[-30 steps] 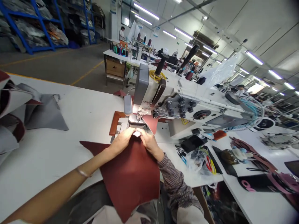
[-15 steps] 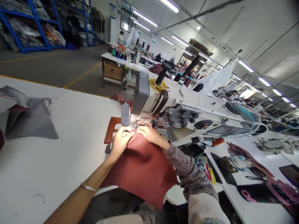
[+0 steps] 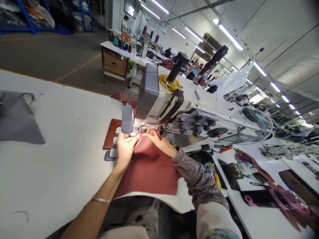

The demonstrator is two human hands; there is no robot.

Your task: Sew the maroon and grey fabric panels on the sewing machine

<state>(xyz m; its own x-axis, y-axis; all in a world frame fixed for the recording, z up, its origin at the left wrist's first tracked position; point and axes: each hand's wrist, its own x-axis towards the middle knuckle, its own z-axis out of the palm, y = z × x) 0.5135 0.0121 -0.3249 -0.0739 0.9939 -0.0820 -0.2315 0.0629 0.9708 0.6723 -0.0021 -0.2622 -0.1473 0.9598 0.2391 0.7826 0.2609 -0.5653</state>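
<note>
A reddish-brown leather piece [image 3: 154, 172] hangs from the needle area of a white sewing machine [image 3: 184, 103] down over the table's front edge. My left hand [image 3: 126, 147] pinches its upper left edge between thumb and fingers, just below the small grey lamp [image 3: 127, 119]. On the other side of the needle area, my right hand [image 3: 160, 142] grips the leather's top edge, thumb on top and fingers partly hidden under it. Both hands are close to the presser foot, which is mostly hidden. A brown frame-like guide [image 3: 109, 136] lies left of the needle.
Grey cut pieces [image 3: 20, 116] lie on the white table [image 3: 62, 159] at the left. To the right, a side table bears a black and pink bottle [image 3: 271, 199], leather strips and scissors [image 3: 216, 179]. Yellow thread [image 3: 168, 83] lies on the machine. A person [image 3: 125, 24] stands far back.
The leather's lower part has swung up and its lower edge now lies flatter along the table edge. Both hands keep hold near the needle. The view has shifted slightly.
</note>
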